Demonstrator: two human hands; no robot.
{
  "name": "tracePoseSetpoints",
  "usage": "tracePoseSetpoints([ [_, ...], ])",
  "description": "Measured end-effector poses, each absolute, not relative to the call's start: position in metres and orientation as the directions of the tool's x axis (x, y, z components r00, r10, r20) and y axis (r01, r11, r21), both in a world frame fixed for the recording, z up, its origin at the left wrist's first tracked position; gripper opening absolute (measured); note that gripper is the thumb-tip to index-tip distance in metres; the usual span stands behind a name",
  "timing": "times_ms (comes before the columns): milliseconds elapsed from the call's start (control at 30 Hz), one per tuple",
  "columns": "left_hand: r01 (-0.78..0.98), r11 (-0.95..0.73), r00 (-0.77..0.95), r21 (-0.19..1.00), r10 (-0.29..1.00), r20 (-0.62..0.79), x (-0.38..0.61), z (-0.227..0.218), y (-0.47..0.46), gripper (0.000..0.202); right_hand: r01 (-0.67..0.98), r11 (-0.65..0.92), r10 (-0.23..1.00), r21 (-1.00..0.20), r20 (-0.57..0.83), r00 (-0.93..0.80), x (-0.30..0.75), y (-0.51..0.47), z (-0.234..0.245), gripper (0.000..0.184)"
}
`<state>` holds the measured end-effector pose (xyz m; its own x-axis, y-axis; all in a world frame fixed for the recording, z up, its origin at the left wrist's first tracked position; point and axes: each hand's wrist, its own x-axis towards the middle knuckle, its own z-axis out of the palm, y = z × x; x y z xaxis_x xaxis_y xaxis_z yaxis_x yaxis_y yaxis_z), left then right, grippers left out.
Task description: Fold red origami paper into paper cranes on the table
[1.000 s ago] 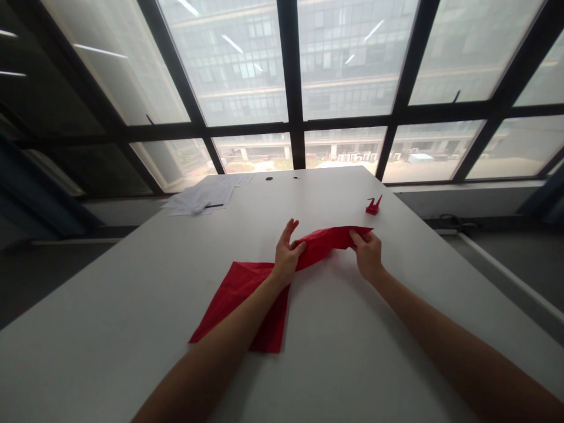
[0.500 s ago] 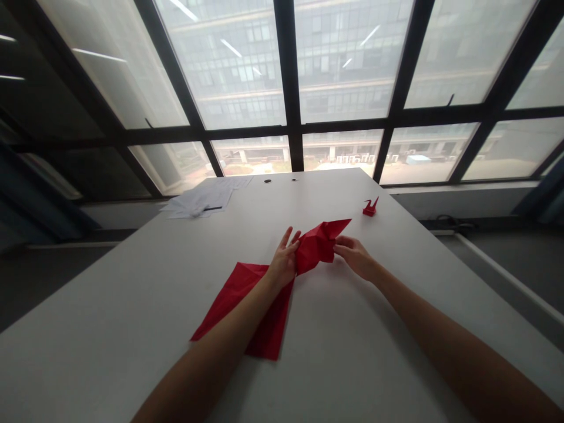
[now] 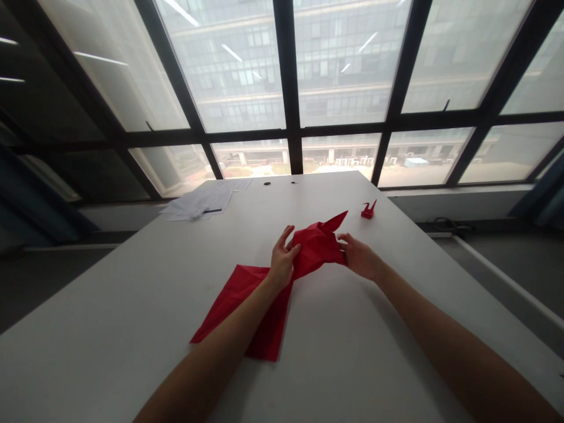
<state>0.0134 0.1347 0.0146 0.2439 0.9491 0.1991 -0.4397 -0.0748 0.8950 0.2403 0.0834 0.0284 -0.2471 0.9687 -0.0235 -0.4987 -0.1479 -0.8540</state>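
A partly folded piece of red paper is held between my two hands above the white table, with one narrow point sticking up to the right. My left hand grips its left side, thumb across the front. At its lower right edge, my right hand pinches the paper; some fingertips are hidden behind it. Under my left forearm lies a larger creased red sheet, partly covered by the arm. Farther off on the right stands a small red origami crane.
White printed sheets lie at the table's far left, with a dark pen on them. Two round holes are set in the far part of the white table. Large windows rise beyond it.
My right hand has moved slightly down and right, drawing the paper's lower right edge outward. The left thumb now lies across the paper's front, and the upper point has shifted a little left.
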Motion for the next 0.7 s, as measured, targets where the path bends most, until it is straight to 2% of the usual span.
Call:
tracePoseSetpoints([
  [133, -0.464, -0.056, 0.278, 0.884, 0.938, 0.206, 0.013, 0.012, 0.136, 0.073, -0.516, -0.127, 0.975, -0.847, -0.011, -0.223, 0.245, 0.082, 0.027, 0.023],
  [333, -0.432, -0.077, 0.229, 0.899, 0.954, 0.192, 0.010, 0.009, 0.141, 0.068, -0.502, -0.101, 0.986, -0.859, -0.019, -0.164, 0.249, 0.086, 0.018, 0.032],
  [567, -0.350, -0.306, 0.033, 0.886, 0.941, 0.338, 0.010, 0.007, 0.140, 0.052, -0.482, -0.062, 0.997, -0.874, -0.028, -0.076, 0.251, 0.093, 0.016, 0.035],
  [700, -0.265, -0.376, 0.023, 0.888, 0.918, 0.396, 0.012, 0.010, 0.138, 0.046, -0.471, -0.050, 0.999, -0.880, -0.053, -0.008, 0.248, 0.095, 0.018, 0.036],
])
